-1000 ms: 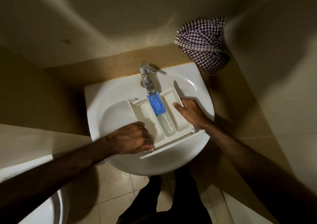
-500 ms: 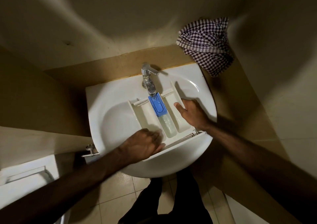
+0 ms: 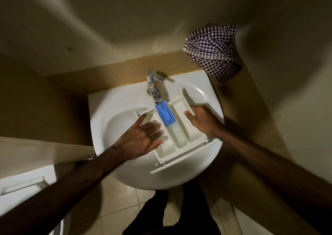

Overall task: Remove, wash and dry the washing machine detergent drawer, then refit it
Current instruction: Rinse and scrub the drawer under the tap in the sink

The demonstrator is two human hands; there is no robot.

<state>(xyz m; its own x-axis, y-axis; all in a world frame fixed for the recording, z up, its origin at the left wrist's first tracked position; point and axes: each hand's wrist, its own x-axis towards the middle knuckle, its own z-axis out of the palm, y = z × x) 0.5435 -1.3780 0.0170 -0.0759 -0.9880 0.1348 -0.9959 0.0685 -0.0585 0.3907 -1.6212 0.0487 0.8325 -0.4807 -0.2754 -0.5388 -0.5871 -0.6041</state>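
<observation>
Brown walls close in a small, dim washroom, and a white sink (image 3: 115, 108) sits in the corner with tan floor tiles below it. Only the head view shows this moment.

Inside the sink lies the detergent drawer (image 3: 190, 126), white, with its wide front panel toward the person. A blue cap (image 3: 166, 115) covers the far end of the middle slot. That slot sits right under the tap (image 3: 153, 89), and bubbly water fills it, so the water seems to be running.

One hand works and one hand holds. The left hand (image 3: 142, 139) is spread flat with its fingers open, lying over the left slot of the drawer and holding nothing. The right hand (image 3: 202, 120) grips the right wall of the drawer, thumb inside the right slot, and keeps the drawer steady.

This looks like the washing step, about the middle of the job. Next, the left hand probably needs to rub inside each slot while water rinses it. The drawer is wet and may slip, so a firm hold matters.

On the ledge at the back right, a checked cloth (image 3: 213, 51) lies in a heap, near the sink but not touching the drawer. It looks good for drying later.
</observation>
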